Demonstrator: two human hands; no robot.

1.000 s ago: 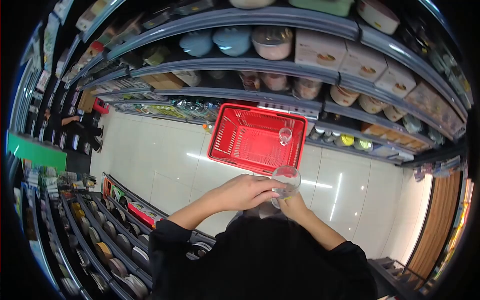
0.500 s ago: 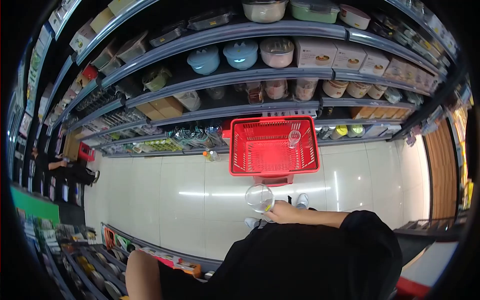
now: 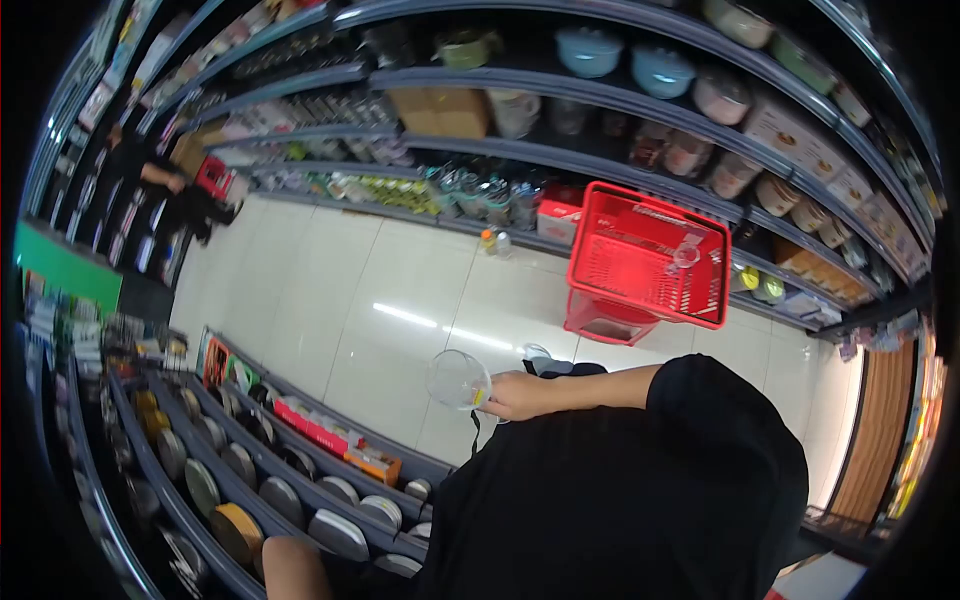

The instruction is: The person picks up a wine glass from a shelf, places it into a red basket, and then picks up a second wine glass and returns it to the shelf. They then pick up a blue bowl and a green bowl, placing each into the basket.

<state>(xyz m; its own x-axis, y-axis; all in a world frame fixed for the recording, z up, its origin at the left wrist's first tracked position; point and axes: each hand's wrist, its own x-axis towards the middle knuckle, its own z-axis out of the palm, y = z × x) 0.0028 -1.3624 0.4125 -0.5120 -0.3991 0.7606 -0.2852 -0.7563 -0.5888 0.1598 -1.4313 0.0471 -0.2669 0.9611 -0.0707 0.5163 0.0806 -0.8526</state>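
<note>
My right hand (image 3: 515, 395) is closed around the lower part of a clear drinking glass (image 3: 458, 380). Its wide round mouth points away to the left, and a small yellow label shows near my fingers. Beyond the hand, to the right, a red shopping basket (image 3: 576, 240) rests on a red stand or stacked base on the floor. Another clear glass (image 3: 686, 254) lies inside that basket. Of my left arm only a bare part (image 3: 295, 570) shows at the bottom edge; the left hand is out of view.
Shelves ahead hold blue pots (image 3: 590, 52), boxes and jars. Small bottles (image 3: 495, 243) stand on the tiled floor (image 3: 400, 270). At lower left, a rack carries round pans or lids (image 3: 340, 533). Another person (image 3: 150, 180) is at the far left beside shelves.
My view has turned left, so the basket and shelves appear farther right. The glass remains in my right hand, now farther left of the basket. More of the lower-left rack shows.
</note>
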